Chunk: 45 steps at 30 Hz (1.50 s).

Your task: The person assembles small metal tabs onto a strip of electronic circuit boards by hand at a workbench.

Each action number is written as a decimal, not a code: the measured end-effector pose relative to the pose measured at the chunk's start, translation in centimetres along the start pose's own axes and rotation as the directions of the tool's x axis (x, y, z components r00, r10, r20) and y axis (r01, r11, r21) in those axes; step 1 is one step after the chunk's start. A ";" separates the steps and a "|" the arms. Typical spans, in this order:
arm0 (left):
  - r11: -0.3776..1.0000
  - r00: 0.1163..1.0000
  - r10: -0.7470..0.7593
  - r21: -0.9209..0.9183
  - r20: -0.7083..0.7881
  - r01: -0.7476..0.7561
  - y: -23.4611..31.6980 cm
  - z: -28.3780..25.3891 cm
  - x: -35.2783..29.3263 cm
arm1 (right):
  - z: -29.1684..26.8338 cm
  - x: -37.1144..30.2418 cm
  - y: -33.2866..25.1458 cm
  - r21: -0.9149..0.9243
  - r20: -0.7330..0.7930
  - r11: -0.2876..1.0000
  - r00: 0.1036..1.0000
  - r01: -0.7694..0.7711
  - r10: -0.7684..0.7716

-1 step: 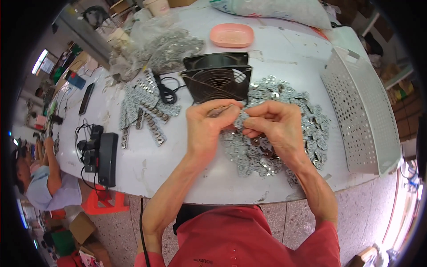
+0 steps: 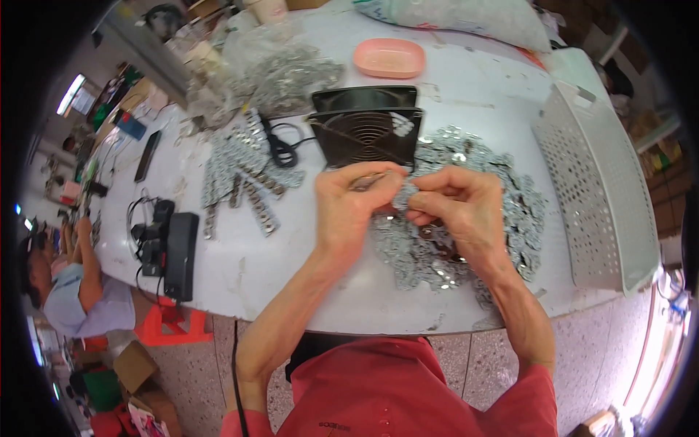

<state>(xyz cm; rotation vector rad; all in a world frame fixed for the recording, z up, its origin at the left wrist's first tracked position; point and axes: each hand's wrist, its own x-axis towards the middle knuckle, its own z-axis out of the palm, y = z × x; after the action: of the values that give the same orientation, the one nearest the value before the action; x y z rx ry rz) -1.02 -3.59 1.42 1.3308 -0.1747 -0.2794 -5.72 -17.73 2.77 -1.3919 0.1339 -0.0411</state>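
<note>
Your two hands meet at the middle of a white table [image 2: 378, 313], working on one small silver metal piece [image 2: 405, 197]. By the look of it, the work is partway: rows of metal strips [image 2: 226, 171] lie side by side, roughly sorted, at nine to ten o'clock from your hands, while a large loose heap of metal bits [image 2: 520, 211] spreads from one o'clock round to five, partly beneath your right hand. That heap seems to be much of what is left, and the piece you hold looks unfinished; its finer detail is too small to tell. A black fan [image 2: 368, 135] stands just beyond your hands at eleven o'clock, and a white basket [image 2: 593, 204] at three.

Your forearms rise from five and seven o'clock, elbows bent, wrists lifted. Your left hand [image 2: 346, 207] has thumb and forefinger together, clamped on the piece; something thin shows in its curled fingers, unclear what. Your right hand [image 2: 470, 211] pinches the same piece from its other side, the remaining fingers curled beneath.
</note>
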 end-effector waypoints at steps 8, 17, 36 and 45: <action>0.996 0.992 0.088 0.043 -0.091 -0.084 -1.1 0.4 -0.1 | 0.5 -0.1 0.8 -0.055 -0.089 0.998 0.995 0.031 -0.035; 0.998 0.993 -0.057 0.010 0.102 0.057 0.7 -0.8 0.6 | -0.7 0.4 -0.1 -0.062 -0.082 0.998 0.996 0.013 -0.018; 0.996 0.989 -0.038 -0.069 0.140 0.048 0.4 -1.0 0.8 | -1.2 0.8 -0.1 -0.025 -0.016 0.997 0.997 -0.069 0.069; 0.940 0.953 0.260 0.184 0.157 -0.287 -0.6 -0.9 1.2 | -1.1 1.3 -0.5 -0.088 0.009 0.991 0.995 -0.101 0.103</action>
<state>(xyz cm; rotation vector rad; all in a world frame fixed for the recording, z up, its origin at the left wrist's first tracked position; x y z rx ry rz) 0.29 -3.22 0.61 1.4732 -0.5073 -0.1127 -4.51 -19.00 2.94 -1.4707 0.1973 0.0600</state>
